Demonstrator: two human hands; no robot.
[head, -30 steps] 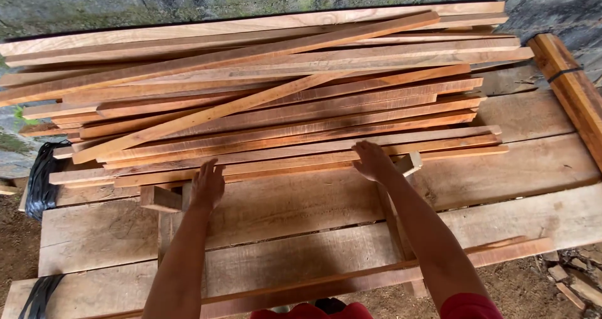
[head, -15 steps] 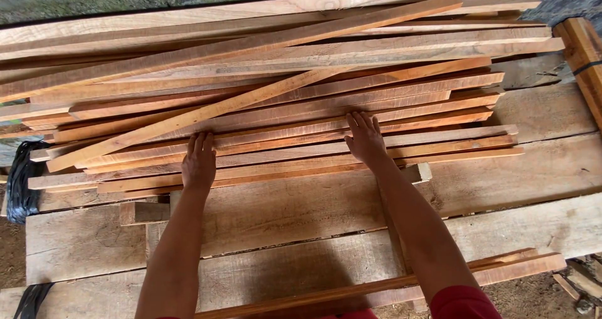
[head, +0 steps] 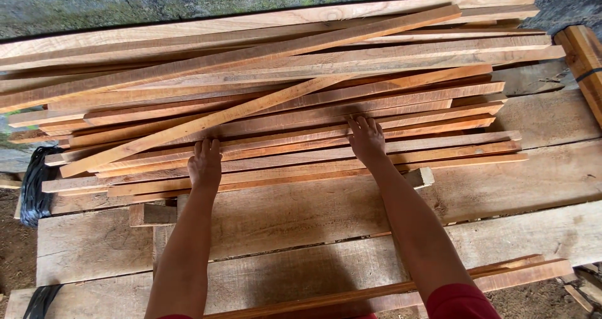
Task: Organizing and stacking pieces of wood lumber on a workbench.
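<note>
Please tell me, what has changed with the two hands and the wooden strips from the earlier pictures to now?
Both hands moved away from the person, from the near edge of the pile of wooden strips further up onto it. The left hand and the right hand now lie flat and open on the strips. Nothing was gripped or lifted. The strips and the wide planks beneath kept their arrangement.

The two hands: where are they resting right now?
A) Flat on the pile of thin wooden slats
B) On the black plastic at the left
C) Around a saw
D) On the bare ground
A: the left hand and right hand both lie palm-down on the wooden slats.
</note>
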